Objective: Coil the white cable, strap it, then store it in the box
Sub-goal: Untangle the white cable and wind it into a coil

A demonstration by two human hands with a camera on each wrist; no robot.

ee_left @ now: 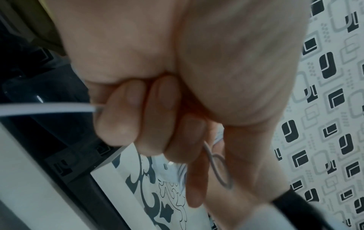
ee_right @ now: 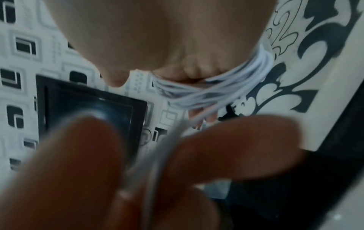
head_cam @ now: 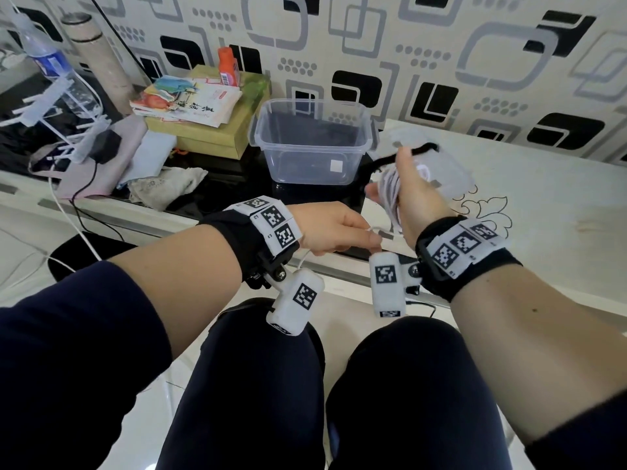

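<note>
Several turns of the white cable (head_cam: 390,195) are coiled round my right hand (head_cam: 390,178), which is raised just right of the clear plastic box (head_cam: 258,137); the right wrist view shows the same coil (ee_right: 216,87) across the palm. My left hand (head_cam: 369,240) is lower, at the table's front edge, and pinches the cable's loose tail. In the left wrist view its curled fingers (ee_left: 118,116) close on that tail (ee_left: 49,109). A black strap (head_cam: 383,161) lies behind the right hand, beside the box. The box stands open and looks empty.
A clear lid (head_cam: 448,167) lies right of the box on the white floral tabletop (head_cam: 543,198). To the left are books (head_cam: 190,103) on a yellow-green carton, an orange bottle (head_cam: 228,66), a water bottle (head_cam: 47,59), a crumpled cloth (head_cam: 166,184) and a black charger (head_cam: 107,144). My knees are below the table edge.
</note>
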